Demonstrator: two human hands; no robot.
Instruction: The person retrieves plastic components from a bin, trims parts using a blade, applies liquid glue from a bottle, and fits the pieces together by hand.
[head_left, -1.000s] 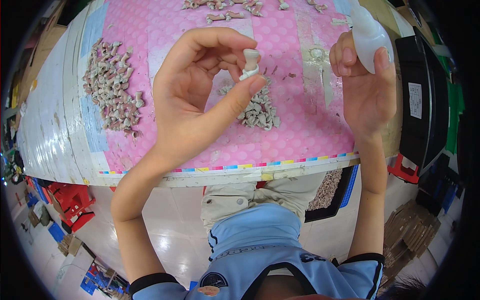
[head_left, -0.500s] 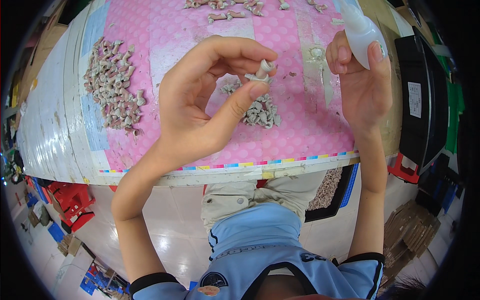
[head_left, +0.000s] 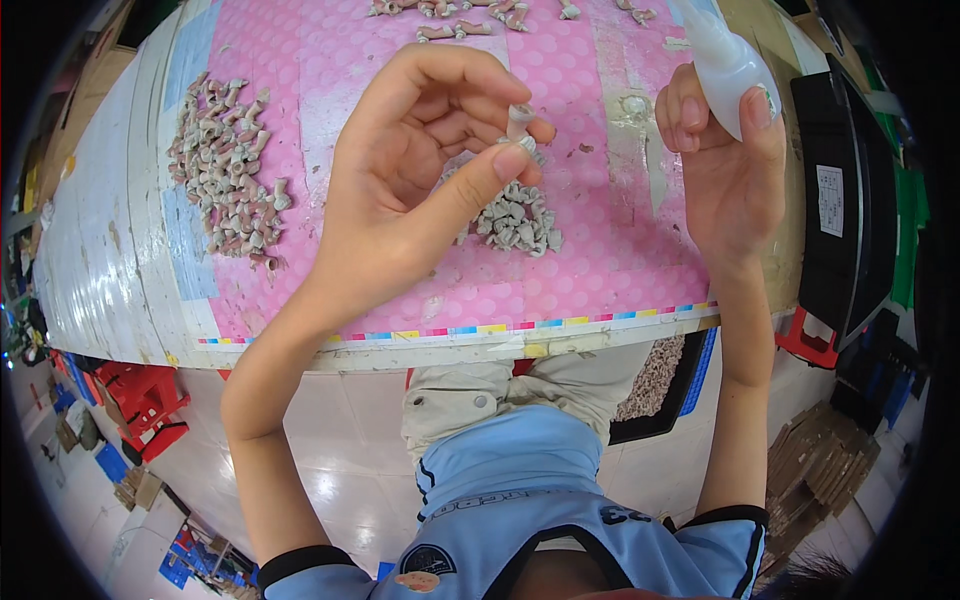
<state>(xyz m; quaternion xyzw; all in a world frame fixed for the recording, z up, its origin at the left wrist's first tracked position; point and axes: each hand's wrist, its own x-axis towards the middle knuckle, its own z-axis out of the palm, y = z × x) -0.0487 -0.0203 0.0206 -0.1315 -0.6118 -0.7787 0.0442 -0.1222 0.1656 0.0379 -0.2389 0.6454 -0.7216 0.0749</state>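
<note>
Between the thumb and fingers of my left hand [head_left: 385, 215] is a small pale, flared piece [head_left: 519, 122], with its wider round end upward. The fingertips cover its lower part. My right hand [head_left: 738, 205] is wrapped round a white squeeze bottle [head_left: 740, 78] with a tapered nozzle, held up to the right. Beneath my left hand lies a heap of small grey-white pieces [head_left: 522, 222], partly hidden by the thumb. A larger pile of pinkish and grey-white moulded pieces [head_left: 222, 165] sits on the left of the pink dotted sheet [head_left: 610, 265].
More moulded pieces [head_left: 455, 31] lie along the far side of the table. At its right stands a black box-like object [head_left: 848, 205] with a white label. Below the near table edge [head_left: 450, 346], a black tray [head_left: 640, 428] holds many small brownish bits. A red stool [head_left: 145, 395] is at lower left.
My left hand has shifted slightly up and away, and the small piece has turned in its fingers and moved a little left. My right hand and the bottle have barely moved, slightly to the right.
</note>
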